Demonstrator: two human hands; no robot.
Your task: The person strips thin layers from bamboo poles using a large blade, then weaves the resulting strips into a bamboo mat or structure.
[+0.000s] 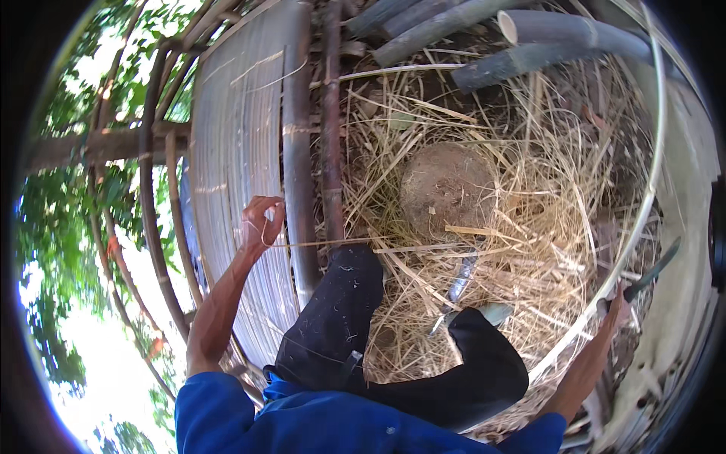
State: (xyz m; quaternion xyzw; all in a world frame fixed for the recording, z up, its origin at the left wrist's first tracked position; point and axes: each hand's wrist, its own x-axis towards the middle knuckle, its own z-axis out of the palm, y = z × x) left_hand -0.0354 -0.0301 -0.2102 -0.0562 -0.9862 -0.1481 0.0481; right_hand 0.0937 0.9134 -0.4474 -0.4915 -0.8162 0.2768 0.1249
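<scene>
My left hand (262, 221) is raised over the slatted bamboo bench, its fingers curled shut on a thin bamboo strip (325, 243). The strip loops by the wrist and stretches right, past my knee to the shavings. Far to the right, my right hand (618, 309) is closed round the handle of a knife, its dark blade (656, 271) pointing up and away. A long, pale split bamboo length (652, 178) curves down beside that hand; whether the hand touches it, I cannot tell. Between my hands stands a round wooden chopping block (446, 189).
The slatted bench (240, 144) is edged by a bamboo pole (298, 151). Shavings (544, 250) cover the ground round the block. A shiny silvery object (463, 278) lies near my foot. Thick bamboo poles (582, 30) lie at the far right. A pole railing (150, 189) borders the left.
</scene>
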